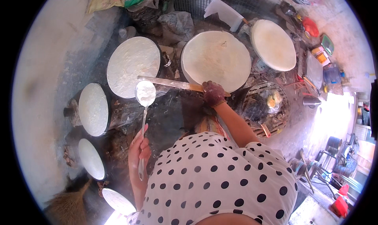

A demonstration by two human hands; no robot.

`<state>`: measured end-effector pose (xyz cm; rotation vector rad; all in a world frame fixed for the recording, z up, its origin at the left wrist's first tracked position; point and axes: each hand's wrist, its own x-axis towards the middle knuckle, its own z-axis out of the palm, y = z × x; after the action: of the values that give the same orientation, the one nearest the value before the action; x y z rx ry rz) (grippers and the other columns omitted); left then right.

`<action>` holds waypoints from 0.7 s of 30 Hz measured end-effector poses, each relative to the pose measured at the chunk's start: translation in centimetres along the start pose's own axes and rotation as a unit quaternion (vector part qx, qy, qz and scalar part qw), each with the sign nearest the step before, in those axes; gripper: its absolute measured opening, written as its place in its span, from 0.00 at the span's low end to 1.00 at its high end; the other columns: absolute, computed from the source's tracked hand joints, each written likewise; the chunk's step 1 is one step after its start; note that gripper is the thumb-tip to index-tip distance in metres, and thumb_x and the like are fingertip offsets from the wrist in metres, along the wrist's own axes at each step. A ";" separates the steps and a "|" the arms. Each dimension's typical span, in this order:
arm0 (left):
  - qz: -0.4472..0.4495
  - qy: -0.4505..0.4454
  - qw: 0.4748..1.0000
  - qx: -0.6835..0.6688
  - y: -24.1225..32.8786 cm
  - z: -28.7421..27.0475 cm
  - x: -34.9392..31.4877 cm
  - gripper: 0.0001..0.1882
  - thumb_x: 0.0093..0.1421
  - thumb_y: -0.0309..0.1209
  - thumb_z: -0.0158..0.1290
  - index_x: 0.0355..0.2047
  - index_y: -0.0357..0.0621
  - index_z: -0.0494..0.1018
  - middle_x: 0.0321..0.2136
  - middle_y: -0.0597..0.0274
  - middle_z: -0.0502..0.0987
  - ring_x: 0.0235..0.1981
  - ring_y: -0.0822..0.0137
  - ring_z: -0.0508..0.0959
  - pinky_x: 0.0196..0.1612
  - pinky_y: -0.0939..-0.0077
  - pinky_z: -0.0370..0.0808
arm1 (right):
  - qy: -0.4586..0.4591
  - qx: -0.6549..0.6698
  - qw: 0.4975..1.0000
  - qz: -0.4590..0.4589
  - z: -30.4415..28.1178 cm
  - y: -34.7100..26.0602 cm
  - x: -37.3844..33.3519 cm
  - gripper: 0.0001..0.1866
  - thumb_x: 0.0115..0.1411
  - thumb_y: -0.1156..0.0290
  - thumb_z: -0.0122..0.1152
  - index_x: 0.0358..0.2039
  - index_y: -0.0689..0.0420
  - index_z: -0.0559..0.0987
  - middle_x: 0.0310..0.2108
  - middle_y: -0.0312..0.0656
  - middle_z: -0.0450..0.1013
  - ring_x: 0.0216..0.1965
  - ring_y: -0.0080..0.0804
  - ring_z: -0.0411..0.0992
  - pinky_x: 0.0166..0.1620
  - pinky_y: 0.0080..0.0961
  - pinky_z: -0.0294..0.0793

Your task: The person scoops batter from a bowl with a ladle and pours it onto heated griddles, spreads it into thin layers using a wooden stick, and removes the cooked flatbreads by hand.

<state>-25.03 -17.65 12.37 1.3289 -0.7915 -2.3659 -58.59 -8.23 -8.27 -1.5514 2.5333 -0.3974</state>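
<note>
My left hand is closed round the long handle of a metal ladle. White batter fills the ladle's bowl, seen at the near right edge of a round griddle coated in white batter. My right hand, in a dark reddish glove, grips the wooden handle of a long flat spatula. The blade points left, its tip just above the ladle's bowl; whether they touch I cannot tell. Beyond my right hand, a round flatbread covers the middle griddle.
More white-coated round griddles curve down the left side. A stack of pale flatbreads lies at the far right, beside a white sheet. A round slatted rack with bags is right of my arm. A straw broom stands lower left.
</note>
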 end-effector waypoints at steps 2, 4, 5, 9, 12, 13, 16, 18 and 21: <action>0.002 0.008 1.000 0.004 0.1 0.1 -0.1 0.21 0.67 0.33 0.41 0.60 0.44 0.62 0.17 0.76 0.59 0.08 0.84 0.55 0.11 0.88 0.50 | -0.014 0.003 1.000 0.025 1.1 0.5 -0.3 0.09 0.53 0.69 0.51 0.35 0.52 0.74 0.33 0.44 0.73 0.37 0.43 0.74 0.40 0.40 0.72; 0.003 0.016 1.000 0.009 0.2 0.4 -0.2 0.21 0.68 0.33 0.41 0.60 0.44 0.61 0.17 0.76 0.59 0.08 0.84 0.55 0.11 0.88 0.50 | -0.002 0.000 1.000 0.029 1.9 0.4 -0.4 0.09 0.53 0.69 0.52 0.35 0.52 0.74 0.33 0.44 0.73 0.37 0.43 0.74 0.40 0.40 0.73; 0.001 0.025 1.000 0.003 0.4 0.6 -0.2 0.21 0.68 0.32 0.37 0.60 0.42 0.60 0.16 0.75 0.58 0.08 0.85 0.56 0.10 0.89 0.53 | 0.010 -0.003 0.999 0.032 2.3 0.4 -0.5 0.09 0.52 0.69 0.52 0.35 0.52 0.74 0.33 0.44 0.73 0.37 0.43 0.74 0.40 0.40 0.73; 0.001 0.042 0.999 0.019 0.6 0.5 -0.1 0.21 0.69 0.31 0.34 0.61 0.39 0.58 0.15 0.75 0.57 0.07 0.86 0.56 0.08 0.89 0.55 | 0.016 0.006 1.000 0.010 2.2 -0.8 0.5 0.08 0.56 0.68 0.48 0.35 0.52 0.73 0.30 0.43 0.72 0.35 0.38 0.75 0.37 0.38 0.74; -0.003 0.037 0.999 0.015 0.8 0.8 -0.1 0.21 0.69 0.32 0.35 0.61 0.39 0.57 0.15 0.76 0.57 0.07 0.86 0.56 0.08 0.90 0.55 | 0.020 -0.020 0.999 0.034 2.2 -1.2 1.0 0.08 0.56 0.68 0.48 0.35 0.52 0.73 0.31 0.42 0.72 0.35 0.38 0.75 0.36 0.36 0.75; -0.003 0.036 0.999 0.016 0.9 0.7 -0.1 0.21 0.69 0.32 0.35 0.61 0.39 0.57 0.15 0.76 0.57 0.07 0.86 0.56 0.08 0.90 0.55 | 0.017 -0.034 0.999 0.036 2.2 -1.2 1.1 0.07 0.56 0.68 0.48 0.35 0.52 0.73 0.32 0.42 0.72 0.35 0.38 0.75 0.35 0.36 0.75; 0.002 0.019 1.000 0.011 0.9 0.3 0.0 0.22 0.70 0.32 0.34 0.62 0.39 0.56 0.15 0.76 0.57 0.07 0.86 0.56 0.08 0.90 0.55 | 0.014 -0.052 0.998 0.037 2.4 -1.4 1.1 0.07 0.57 0.68 0.48 0.35 0.52 0.73 0.33 0.41 0.73 0.36 0.37 0.75 0.35 0.35 0.75; 0.004 0.010 1.000 0.016 0.9 0.2 0.0 0.22 0.70 0.32 0.34 0.62 0.39 0.56 0.15 0.76 0.57 0.06 0.86 0.56 0.08 0.90 0.55 | 0.014 -0.057 0.998 0.036 2.7 -1.5 1.3 0.07 0.57 0.68 0.48 0.35 0.51 0.74 0.33 0.40 0.73 0.36 0.37 0.75 0.35 0.35 0.75; 0.003 -0.005 1.000 0.008 1.0 -0.1 0.2 0.22 0.69 0.31 0.34 0.62 0.38 0.55 0.16 0.75 0.58 0.06 0.86 0.57 0.08 0.89 0.55 | 0.009 -0.047 0.998 0.043 2.9 -1.6 1.6 0.08 0.56 0.68 0.50 0.35 0.51 0.74 0.33 0.39 0.72 0.36 0.35 0.75 0.36 0.34 0.75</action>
<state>-25.07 -18.54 12.78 1.3204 -0.8179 -2.3678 -57.18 -10.80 -10.54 -1.4683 2.6571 -0.2854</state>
